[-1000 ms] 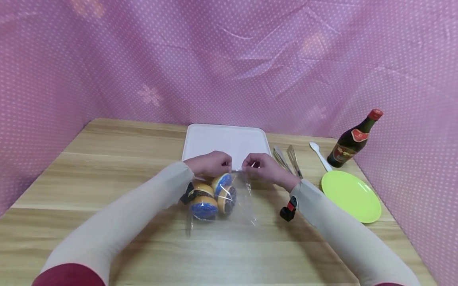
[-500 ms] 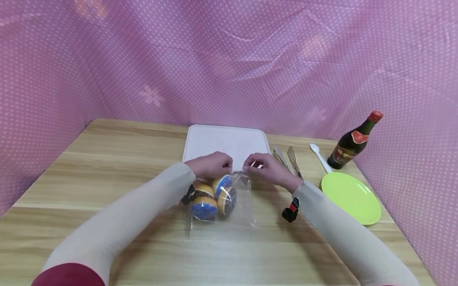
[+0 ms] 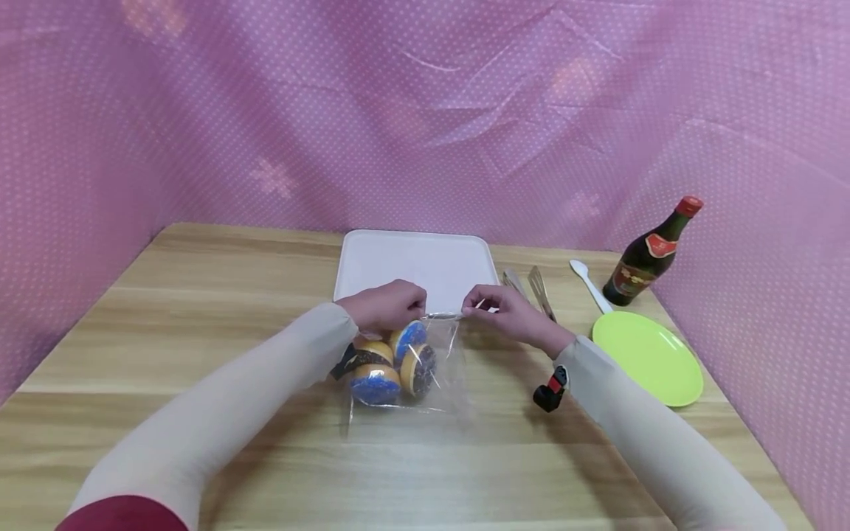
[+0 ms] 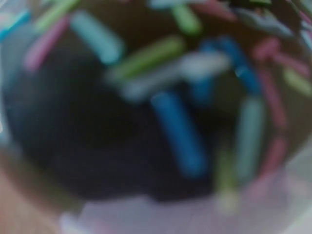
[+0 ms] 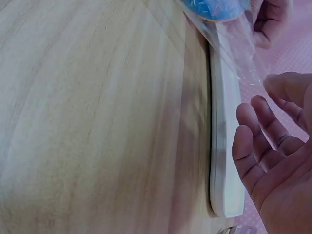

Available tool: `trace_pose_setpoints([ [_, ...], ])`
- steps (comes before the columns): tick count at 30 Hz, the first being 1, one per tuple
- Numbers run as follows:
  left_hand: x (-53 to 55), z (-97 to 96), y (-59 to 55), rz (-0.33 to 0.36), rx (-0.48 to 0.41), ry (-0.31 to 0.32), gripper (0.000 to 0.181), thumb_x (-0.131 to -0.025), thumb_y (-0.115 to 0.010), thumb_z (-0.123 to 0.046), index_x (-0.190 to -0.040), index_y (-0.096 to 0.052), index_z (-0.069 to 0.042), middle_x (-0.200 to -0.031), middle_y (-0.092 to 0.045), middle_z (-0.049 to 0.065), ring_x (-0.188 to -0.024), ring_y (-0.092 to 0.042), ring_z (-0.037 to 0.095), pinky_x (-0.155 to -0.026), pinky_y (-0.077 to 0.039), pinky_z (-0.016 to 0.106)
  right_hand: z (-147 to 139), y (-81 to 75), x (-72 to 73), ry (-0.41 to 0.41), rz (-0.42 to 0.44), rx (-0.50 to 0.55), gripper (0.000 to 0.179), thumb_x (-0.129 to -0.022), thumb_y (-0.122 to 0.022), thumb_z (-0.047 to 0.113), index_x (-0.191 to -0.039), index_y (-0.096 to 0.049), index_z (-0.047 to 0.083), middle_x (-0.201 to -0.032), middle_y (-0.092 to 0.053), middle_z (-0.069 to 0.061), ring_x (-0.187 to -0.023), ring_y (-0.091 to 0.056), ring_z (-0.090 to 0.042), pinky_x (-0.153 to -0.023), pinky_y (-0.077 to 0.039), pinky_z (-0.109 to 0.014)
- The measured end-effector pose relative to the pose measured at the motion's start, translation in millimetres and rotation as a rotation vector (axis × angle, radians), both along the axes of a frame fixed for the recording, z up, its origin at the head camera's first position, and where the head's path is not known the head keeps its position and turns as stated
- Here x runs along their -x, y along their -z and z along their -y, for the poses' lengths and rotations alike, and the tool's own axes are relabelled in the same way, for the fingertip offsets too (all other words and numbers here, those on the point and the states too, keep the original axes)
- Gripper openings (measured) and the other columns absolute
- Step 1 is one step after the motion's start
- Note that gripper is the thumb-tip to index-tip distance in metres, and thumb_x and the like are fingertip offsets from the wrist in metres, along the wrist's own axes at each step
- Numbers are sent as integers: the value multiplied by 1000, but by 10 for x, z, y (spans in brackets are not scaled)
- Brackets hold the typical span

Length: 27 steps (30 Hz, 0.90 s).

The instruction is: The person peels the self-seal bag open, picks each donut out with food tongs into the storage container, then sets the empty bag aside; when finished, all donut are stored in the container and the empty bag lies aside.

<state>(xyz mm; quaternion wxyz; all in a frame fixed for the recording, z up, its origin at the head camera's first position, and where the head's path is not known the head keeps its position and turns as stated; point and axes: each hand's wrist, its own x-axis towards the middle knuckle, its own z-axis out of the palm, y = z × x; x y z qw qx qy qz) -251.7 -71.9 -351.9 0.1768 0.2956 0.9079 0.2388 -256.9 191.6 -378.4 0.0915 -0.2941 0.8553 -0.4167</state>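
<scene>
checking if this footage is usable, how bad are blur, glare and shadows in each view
Left wrist: the sprinkled doughnut looms close, badly blurred; head: glints on the clear bag and green plate, soft shadows on the table; right wrist: dim, but the right hand fairly sharp.

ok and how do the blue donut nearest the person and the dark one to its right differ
Topping: the near blue donut has a bright blue one, the dark donut a blackish one. Pose: the near blue donut's topping faces the near side, the dark donut's faces right. Both have tan bodies and are in the clear bag.
</scene>
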Motion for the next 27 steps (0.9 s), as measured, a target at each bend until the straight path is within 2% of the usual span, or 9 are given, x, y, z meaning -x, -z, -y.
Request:
trace_pose_setpoints([
  [4, -11, 18, 7, 11, 10, -13, 19, -106, -51, -9, -92, -64, -7, -87, -62, 3, -79, -56, 14, -72, -48, 24, 29, -2, -6, 21, 25, 15, 8, -101, -67, 10, -104, -70, 3, -102, -70, -15, -90, -62, -19, -81, -50, -26],
  [8, -10, 8, -11, -5, 25, -10, 18, -105, -51, -9, -92, -64, -8, -88, -62, 3, -79, -57, 15, -70, -48, 25, 82, -73, -72, 101, 43, -26, 18, -104, -65, 20, -104, -68, 3, -95, -70, -15, -80, -64, -20, -72, -52, -25],
  [12, -13, -32, -37, -32, 29, 10, 19, -104, -50, -9, -90, -62, -9, -86, -60, 1, -79, -55, 14, -72, -46, 25, 154, -138, -179, 202, 66, -137, 37, -104, -63, 38, -88, -67, 5, -74, -64, -7, -66, -58, -18, -64, -47, -29],
  [15, -26, -43, -43, -38, 30, 15, 20, -104, -49, -8, -87, -60, -9, -83, -57, 0, -77, -54, 13, -71, -44, 24, 241, -130, -230, 226, 86, -211, 47, -104, -62, 44, -76, -64, 7, -64, -56, 2, -60, -51, -14, -61, -43, -29],
  [20, -29, -51, -29, -48, 42, 7, 21, -104, -49, -8, -86, -59, -9, -81, -55, 0, -76, -53, 14, -69, -43, 24, 363, -125, -281, 219, 79, -266, 45, -103, -63, 35, -65, -56, 12, -59, -48, 6, -56, -45, -10, -56, -39, -26],
  [23, -22, -50, -20, -63, 51, 4, 20, -104, -49, -8, -86, -59, -10, -82, -55, 0, -77, -53, 14, -70, -42, 24, 382, -141, -284, 201, 79, -258, 40, -103, -62, 26, -66, -56, 12, -58, -49, 6, -55, -46, -10, -56, -40, -25],
  [27, -25, -35, -29, -69, 62, 8, 20, -105, -49, -9, -88, -59, -9, -83, -55, 0, -77, -53, 13, -69, -43, 24, 351, -171, -269, 166, 119, -215, 36, -104, -60, 20, -70, -59, 7, -58, -53, 5, -54, -49, -10, -56, -42, -24],
])
